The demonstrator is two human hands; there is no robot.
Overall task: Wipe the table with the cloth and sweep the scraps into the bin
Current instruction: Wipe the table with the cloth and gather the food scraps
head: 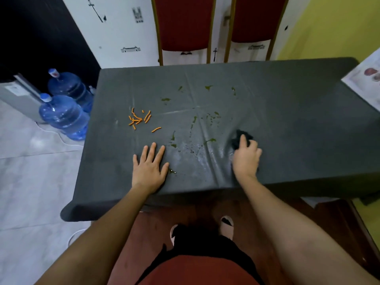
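Two hands on one table (287, 124) — left hand (149, 167), right hand (245, 159); one dark cloth (238, 138); two water jugs (63, 116); two red chairs (185, 23) — roughly a dozen orange scraps (138, 119).

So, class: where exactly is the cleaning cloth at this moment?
In the head view, the dark cloth is bunched under the right hand on the grey table, near its front edge, right of the green smears.

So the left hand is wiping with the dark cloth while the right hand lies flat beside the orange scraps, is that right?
Not quite: the hands are swapped. The head view shows the right hand gripping the dark crumpled cloth, while the left hand lies flat on the grey tablecloth, nearer the orange stick-shaped scraps.
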